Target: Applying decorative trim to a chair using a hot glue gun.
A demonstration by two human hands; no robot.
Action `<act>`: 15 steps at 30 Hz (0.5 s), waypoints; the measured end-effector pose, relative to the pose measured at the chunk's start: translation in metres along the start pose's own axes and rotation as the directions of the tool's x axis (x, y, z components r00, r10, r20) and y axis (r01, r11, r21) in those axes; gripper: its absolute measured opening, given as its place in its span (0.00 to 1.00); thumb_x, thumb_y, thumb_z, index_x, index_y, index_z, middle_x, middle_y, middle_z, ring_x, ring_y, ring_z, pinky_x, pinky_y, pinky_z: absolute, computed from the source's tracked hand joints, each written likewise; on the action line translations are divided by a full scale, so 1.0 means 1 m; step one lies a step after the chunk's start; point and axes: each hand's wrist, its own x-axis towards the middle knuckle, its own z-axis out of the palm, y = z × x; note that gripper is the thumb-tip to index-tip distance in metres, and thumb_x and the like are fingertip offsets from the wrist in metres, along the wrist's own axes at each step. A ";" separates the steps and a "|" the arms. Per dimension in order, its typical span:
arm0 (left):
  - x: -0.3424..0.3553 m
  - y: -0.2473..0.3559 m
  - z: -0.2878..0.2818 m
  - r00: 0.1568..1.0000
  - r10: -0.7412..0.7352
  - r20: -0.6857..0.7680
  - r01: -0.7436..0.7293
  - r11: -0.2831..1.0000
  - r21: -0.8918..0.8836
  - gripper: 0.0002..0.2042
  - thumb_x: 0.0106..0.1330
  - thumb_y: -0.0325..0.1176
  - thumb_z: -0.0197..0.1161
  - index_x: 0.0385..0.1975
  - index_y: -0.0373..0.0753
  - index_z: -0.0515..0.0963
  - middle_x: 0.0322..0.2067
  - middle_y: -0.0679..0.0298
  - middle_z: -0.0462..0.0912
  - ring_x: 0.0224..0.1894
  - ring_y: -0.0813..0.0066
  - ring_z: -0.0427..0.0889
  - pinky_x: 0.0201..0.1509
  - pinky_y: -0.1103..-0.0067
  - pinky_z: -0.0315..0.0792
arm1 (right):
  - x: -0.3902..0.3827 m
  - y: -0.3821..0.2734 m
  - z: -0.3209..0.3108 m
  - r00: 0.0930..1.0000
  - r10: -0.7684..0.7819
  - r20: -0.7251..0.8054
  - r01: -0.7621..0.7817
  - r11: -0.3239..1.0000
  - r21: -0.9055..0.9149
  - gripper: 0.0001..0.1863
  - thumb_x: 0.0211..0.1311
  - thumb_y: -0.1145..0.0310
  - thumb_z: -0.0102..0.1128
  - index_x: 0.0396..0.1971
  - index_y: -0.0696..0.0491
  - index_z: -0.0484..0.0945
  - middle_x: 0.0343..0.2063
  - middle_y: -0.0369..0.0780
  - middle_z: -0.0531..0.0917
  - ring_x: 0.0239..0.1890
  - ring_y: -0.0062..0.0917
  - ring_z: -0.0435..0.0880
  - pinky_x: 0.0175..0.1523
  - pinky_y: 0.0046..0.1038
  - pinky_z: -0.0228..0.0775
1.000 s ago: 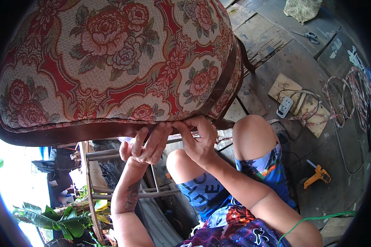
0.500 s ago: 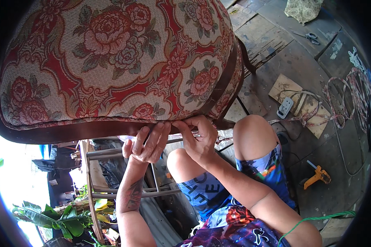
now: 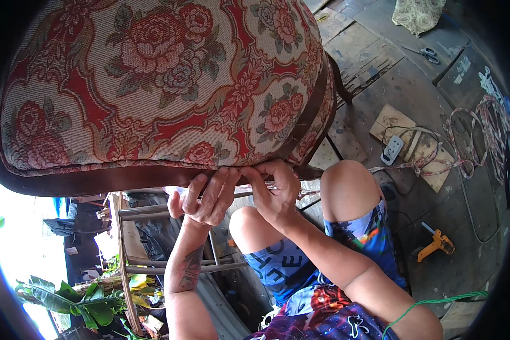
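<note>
Head view, floral upholstery (image 3: pixel 158 85), touching both grips (image 3: pixel 209 204) (image 3: pixel 276 195)

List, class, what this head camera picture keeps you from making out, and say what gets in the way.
- Head view: what, if anything, the right hand pinches; its own fingers hide it.
- Head view: the floral upholstered furniture's full outline; the top edge cuts it off.
- Head view: the green cord's outer end; lost at the dark rim.
- Head view: the far-left background; glare washes it out.

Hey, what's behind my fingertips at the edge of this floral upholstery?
Beside them, the floral fabric meets a dark wooden rail. Your left hand and right hand cover the stretch directly behind, so that part can't be seen.
</note>
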 end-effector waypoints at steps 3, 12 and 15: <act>-0.003 0.000 0.000 1.000 0.006 0.003 -0.006 1.000 0.019 0.11 0.57 0.51 0.74 0.39 0.64 0.87 0.47 0.87 0.84 0.56 0.78 0.73 0.69 0.61 0.48 | 0.000 0.000 0.000 1.000 0.008 0.001 -0.008 1.000 -0.008 0.09 0.59 0.77 0.73 0.32 0.58 0.78 0.28 0.42 0.83 0.28 0.23 0.88 0.32 0.23 0.79; 0.003 0.007 0.002 0.997 -0.062 -0.048 0.064 0.997 0.040 0.10 0.56 0.49 0.76 0.37 0.64 0.87 0.47 0.85 0.84 0.57 0.75 0.73 0.69 0.58 0.48 | 0.001 -0.001 0.000 1.000 0.006 0.000 -0.006 1.000 -0.029 0.09 0.59 0.77 0.73 0.32 0.58 0.78 0.28 0.42 0.84 0.28 0.24 0.88 0.32 0.23 0.79; -0.002 0.008 0.003 0.997 -0.073 -0.030 0.074 0.997 0.030 0.10 0.56 0.48 0.76 0.37 0.63 0.86 0.46 0.85 0.84 0.56 0.75 0.73 0.69 0.56 0.47 | 0.000 0.001 0.001 1.000 0.005 -0.004 -0.005 1.000 -0.029 0.09 0.59 0.77 0.73 0.32 0.58 0.78 0.28 0.42 0.84 0.28 0.24 0.88 0.32 0.23 0.79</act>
